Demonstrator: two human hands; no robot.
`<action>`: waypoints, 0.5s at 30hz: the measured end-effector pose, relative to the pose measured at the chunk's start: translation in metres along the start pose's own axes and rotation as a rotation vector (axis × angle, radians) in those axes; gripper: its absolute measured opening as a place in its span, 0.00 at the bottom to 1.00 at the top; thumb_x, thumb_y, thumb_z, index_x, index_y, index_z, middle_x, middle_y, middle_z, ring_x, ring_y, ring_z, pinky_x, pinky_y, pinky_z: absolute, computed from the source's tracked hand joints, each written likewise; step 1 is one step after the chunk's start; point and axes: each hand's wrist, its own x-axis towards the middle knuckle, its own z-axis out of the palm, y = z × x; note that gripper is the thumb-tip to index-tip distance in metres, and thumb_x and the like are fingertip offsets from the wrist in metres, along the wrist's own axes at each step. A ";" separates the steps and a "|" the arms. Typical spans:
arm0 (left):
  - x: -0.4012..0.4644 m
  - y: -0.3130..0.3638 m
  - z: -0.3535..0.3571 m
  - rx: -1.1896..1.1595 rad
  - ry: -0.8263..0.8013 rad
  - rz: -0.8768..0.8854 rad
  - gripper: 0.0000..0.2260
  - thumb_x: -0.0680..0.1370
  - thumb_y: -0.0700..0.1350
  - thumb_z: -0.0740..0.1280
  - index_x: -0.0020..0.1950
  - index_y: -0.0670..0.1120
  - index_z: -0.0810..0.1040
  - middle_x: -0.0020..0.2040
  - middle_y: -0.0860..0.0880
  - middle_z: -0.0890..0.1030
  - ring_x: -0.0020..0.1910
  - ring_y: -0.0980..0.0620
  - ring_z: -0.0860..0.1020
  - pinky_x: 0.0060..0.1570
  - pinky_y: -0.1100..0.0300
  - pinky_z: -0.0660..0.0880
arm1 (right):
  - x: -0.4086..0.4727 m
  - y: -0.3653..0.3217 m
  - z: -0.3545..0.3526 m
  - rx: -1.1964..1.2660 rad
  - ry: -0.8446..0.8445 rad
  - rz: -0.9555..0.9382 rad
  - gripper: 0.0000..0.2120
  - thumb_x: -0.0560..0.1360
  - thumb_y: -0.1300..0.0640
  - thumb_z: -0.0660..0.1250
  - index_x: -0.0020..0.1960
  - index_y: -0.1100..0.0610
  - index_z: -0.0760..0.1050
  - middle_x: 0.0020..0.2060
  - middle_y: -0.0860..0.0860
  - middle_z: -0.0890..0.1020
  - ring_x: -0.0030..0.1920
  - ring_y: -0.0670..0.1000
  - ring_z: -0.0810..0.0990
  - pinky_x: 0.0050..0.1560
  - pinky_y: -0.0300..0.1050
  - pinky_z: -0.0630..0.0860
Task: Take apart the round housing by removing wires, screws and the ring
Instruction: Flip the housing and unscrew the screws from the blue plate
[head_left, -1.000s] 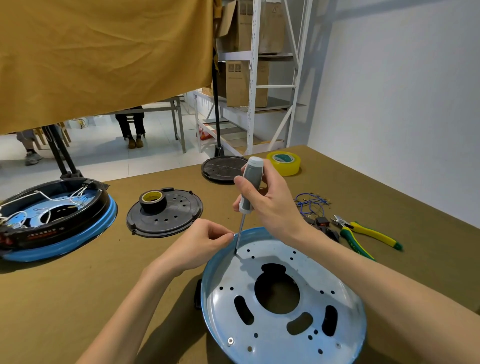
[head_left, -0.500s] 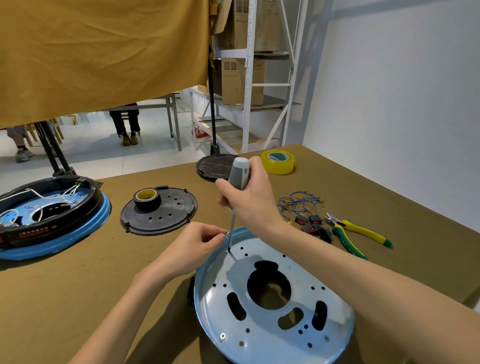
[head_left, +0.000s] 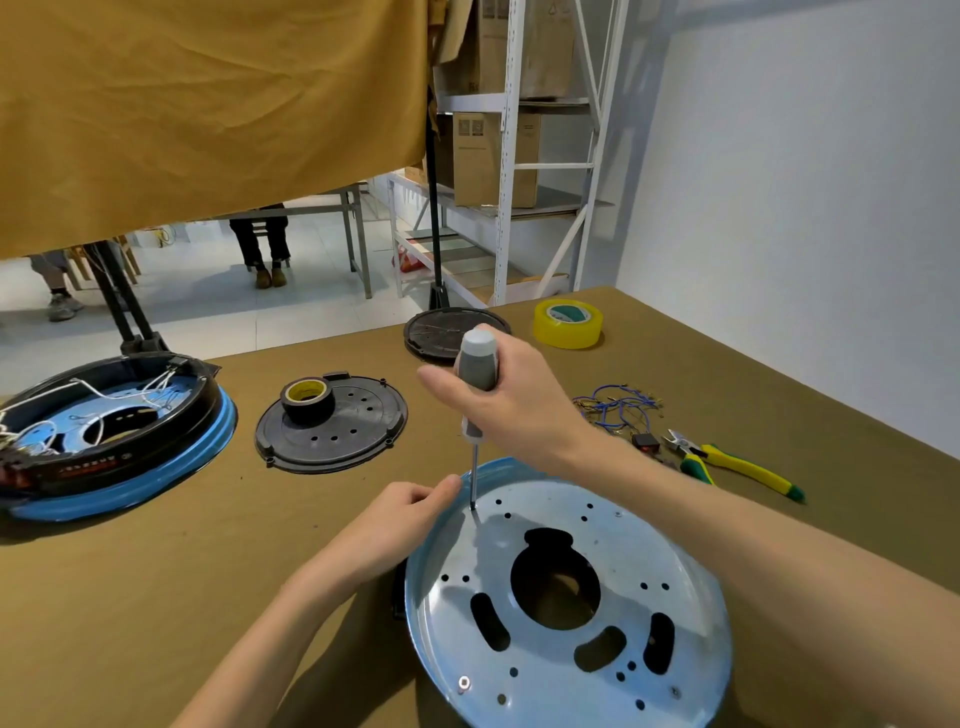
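A: We have the round housing (head_left: 566, 597) at six o'clock on the table (head_left: 208, 571), flat face up. Right hand (head_left: 514, 410) is wrapped round the screwdriver (head_left: 477, 384), fingers closed tight on the grey handle; the shaft stands near upright, tip at the plate's eleven o'clock edge.

B: Left hand (head_left: 400, 514)?

A: Fingers curled together against the rim at ten o'clock, thumb tip beside the shaft. Whether it pinches anything we cannot tell.

B: Progress, as we judge it?

A: Mid-way. A loose bundle of blue wires (head_left: 615, 408) lies at two o'clock beside the yellow-green cutters (head_left: 737, 465), so the wire step looks done for this unit. One screw head (head_left: 464, 682) shows at seven o'clock on the plate; most other holes look empty. The ring, if it sits underneath, is not yet off.

B: Hidden?

A: The screw under the tip is too small to make out. The housing's underside is unseen and its lower edge is cut off. A second housing (head_left: 114, 431) at nine o'clock, wires inside, looks untouched.
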 end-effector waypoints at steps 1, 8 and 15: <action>0.001 0.001 -0.001 -0.006 -0.030 -0.021 0.30 0.77 0.71 0.57 0.44 0.45 0.80 0.40 0.48 0.75 0.38 0.51 0.71 0.43 0.56 0.68 | 0.002 -0.002 -0.007 -0.139 0.008 -0.051 0.20 0.75 0.46 0.75 0.46 0.60 0.72 0.36 0.55 0.77 0.35 0.52 0.75 0.35 0.46 0.74; -0.008 0.014 -0.001 0.159 -0.081 -0.020 0.13 0.85 0.50 0.58 0.43 0.47 0.72 0.39 0.49 0.75 0.38 0.52 0.73 0.40 0.58 0.66 | 0.006 -0.022 -0.035 -0.714 -0.090 -0.209 0.20 0.76 0.34 0.66 0.51 0.50 0.68 0.36 0.47 0.80 0.34 0.49 0.80 0.33 0.46 0.81; -0.014 0.034 -0.014 -0.148 0.140 -0.028 0.14 0.86 0.48 0.58 0.48 0.41 0.77 0.41 0.43 0.78 0.40 0.47 0.75 0.43 0.55 0.68 | 0.005 -0.040 -0.059 -0.474 0.005 -0.214 0.15 0.78 0.44 0.71 0.46 0.53 0.71 0.31 0.40 0.77 0.30 0.41 0.76 0.30 0.33 0.69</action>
